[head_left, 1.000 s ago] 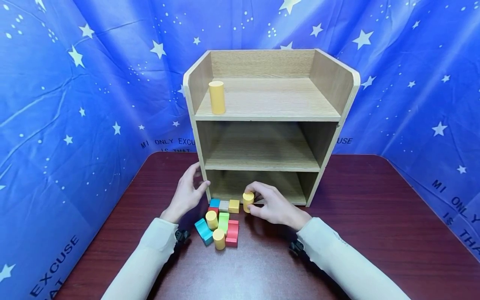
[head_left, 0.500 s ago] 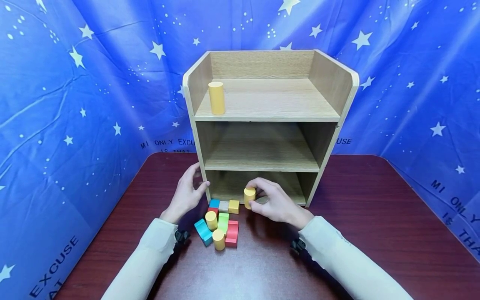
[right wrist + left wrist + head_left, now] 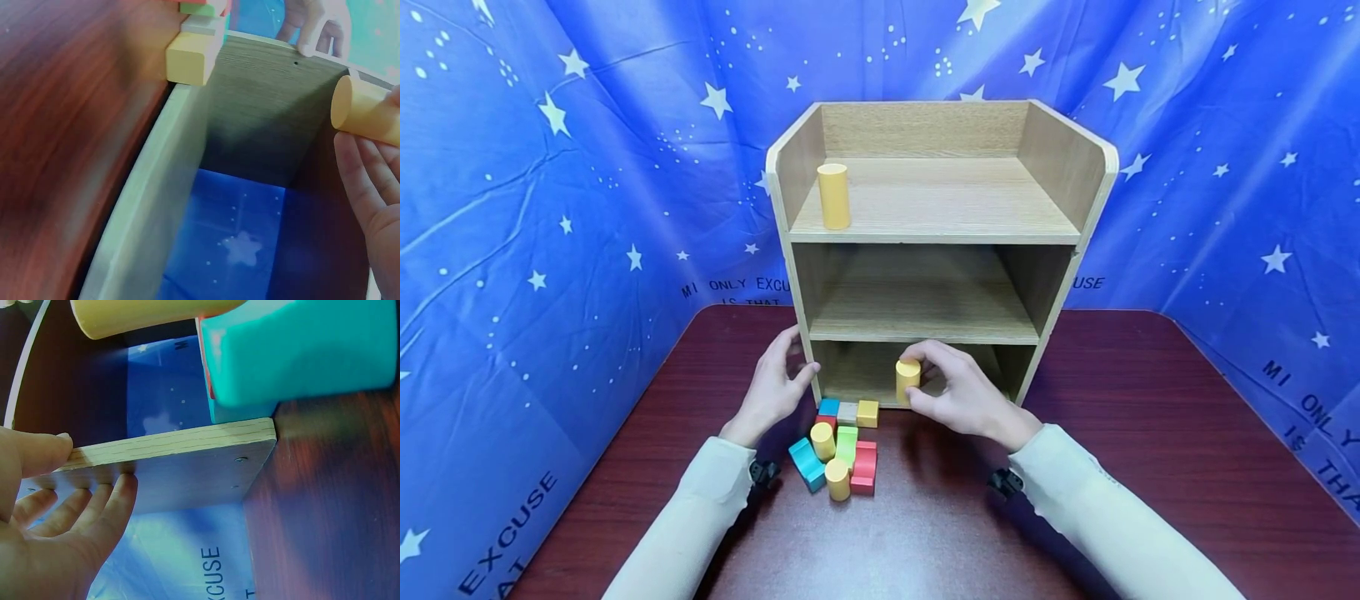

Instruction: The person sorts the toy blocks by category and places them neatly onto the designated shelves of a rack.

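My right hand (image 3: 964, 392) pinches a yellow cylinder block (image 3: 907, 381) upright between thumb and fingers, in front of the shelf's lowest compartment. The right wrist view shows the same cylinder (image 3: 365, 111) at the fingertips, lifted off the table. At the left side panel (image 3: 175, 440) of the wooden shelf (image 3: 925, 236), my left hand (image 3: 772, 386) grips the edge, its thumb at the front edge and its fingers along the outer face. Another yellow cylinder (image 3: 834, 197), a taller-looking one, stands at the left of the top board.
By the shelf's lower left corner, several blocks crowd together: two yellow cylinders (image 3: 838, 480), teal (image 3: 807, 463), green (image 3: 846, 445) and red (image 3: 864, 467) curved pieces, and small blue, grey and yellow blocks (image 3: 867, 413). A starry blue curtain (image 3: 587, 167) surrounds the dark red table (image 3: 1150, 433).
My right hand has raised the yellow cylinder and carried it slightly right, in front of the lowest compartment. The left hand stays on the side panel.
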Tool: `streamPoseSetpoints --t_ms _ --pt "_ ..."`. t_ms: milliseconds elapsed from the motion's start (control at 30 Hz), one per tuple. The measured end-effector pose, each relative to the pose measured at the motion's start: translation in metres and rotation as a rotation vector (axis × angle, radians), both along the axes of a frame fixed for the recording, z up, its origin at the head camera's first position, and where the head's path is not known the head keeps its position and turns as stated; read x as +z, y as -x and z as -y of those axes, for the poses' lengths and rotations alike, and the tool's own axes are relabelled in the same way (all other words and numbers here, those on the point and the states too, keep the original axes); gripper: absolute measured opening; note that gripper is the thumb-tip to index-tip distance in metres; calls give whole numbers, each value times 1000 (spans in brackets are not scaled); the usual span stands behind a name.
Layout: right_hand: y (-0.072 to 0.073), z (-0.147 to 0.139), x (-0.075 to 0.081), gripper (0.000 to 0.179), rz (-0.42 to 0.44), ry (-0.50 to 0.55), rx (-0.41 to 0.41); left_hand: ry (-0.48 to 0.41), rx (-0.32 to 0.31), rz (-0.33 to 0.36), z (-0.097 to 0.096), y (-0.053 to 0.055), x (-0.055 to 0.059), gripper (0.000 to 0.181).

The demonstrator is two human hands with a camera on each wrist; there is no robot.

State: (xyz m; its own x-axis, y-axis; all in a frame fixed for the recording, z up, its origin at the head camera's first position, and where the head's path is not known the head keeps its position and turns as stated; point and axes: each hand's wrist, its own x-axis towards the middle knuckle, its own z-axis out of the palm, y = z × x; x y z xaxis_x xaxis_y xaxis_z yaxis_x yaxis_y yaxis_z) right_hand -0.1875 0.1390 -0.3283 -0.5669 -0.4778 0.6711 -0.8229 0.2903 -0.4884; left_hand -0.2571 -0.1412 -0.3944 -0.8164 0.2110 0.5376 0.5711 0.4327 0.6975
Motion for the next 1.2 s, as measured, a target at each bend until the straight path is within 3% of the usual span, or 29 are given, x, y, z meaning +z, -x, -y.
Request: streamPoseSetpoints --t_ms 167,400,633,1200 --pt "14 -9 -8 34 -14 -24 -16 5 10 0 1 0 0 61" --pt "-1 -7 27 34 -58 9 -16 2 7 -6 0 0 -1 61" --pt "19 -16 25 36 -84 34 -16 7 15 -7 -1 0 -2 60" --pt "21 -12 68 32 -199 69 22 -7 -1 -5 -1 1 -2 61"
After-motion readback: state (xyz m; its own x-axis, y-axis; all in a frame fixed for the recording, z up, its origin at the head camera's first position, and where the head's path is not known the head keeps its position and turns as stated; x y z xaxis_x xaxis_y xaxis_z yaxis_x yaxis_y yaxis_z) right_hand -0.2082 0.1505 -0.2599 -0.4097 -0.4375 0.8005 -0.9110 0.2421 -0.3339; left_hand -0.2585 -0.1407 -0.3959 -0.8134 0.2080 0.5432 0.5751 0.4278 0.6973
